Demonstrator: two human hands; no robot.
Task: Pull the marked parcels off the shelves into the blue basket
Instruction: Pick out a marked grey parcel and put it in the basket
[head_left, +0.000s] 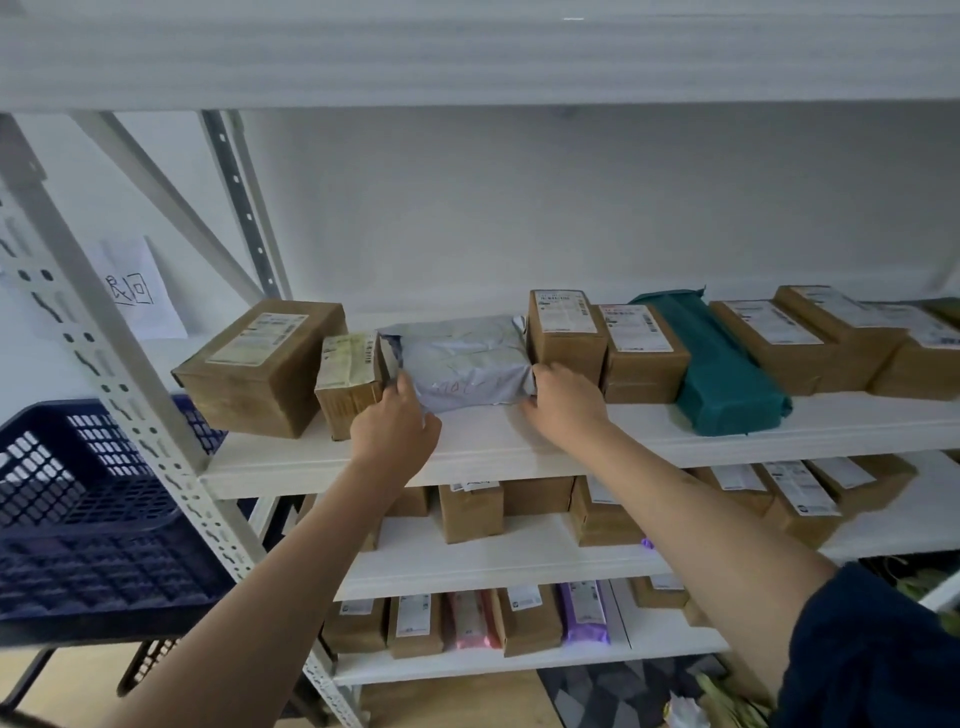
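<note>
A grey plastic mailer parcel (462, 364) with faint red writing on its front lies on the upper white shelf (519, 447), between brown boxes. My left hand (395, 431) grips its left front corner. My right hand (563, 402) grips its right front corner, thumb on top. The blue basket (78, 519) sits to the left of the rack, on a dark stand, and looks empty.
Brown cardboard boxes (260, 364) and a green mailer (722, 364) line the same shelf on both sides. Two lower shelves hold several more boxes and pink and purple mailers. A perforated metal upright (130, 405) stands between shelf and basket. A paper sign hangs at left.
</note>
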